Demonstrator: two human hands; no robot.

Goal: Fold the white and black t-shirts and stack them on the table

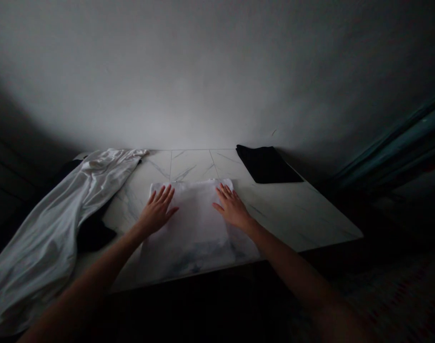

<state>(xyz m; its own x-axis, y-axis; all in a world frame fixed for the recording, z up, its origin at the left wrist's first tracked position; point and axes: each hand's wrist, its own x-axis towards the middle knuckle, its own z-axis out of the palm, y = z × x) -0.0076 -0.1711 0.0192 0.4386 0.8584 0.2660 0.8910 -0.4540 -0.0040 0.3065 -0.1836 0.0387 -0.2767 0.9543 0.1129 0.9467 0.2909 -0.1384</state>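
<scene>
A white cloth (197, 221) with a grey-blue patch near its lower edge lies flat at the front middle of the marble-patterned table (303, 214). My left hand (159, 209) rests on the cloth's upper left part, fingers spread and nothing held. On the upper right part lies my right hand (231, 206), also flat, its fingers a little apart and holding nothing. Both hands have their fingertips close to the cloth's far edge.
Along the table's left side a rumpled white garment (60, 228) hangs over the front, with a black cloth (94, 231) partly under it. A folded black cloth (269, 164) lies at the back right, near the wall (203, 76). Teal fabric (399, 138) shows at far right.
</scene>
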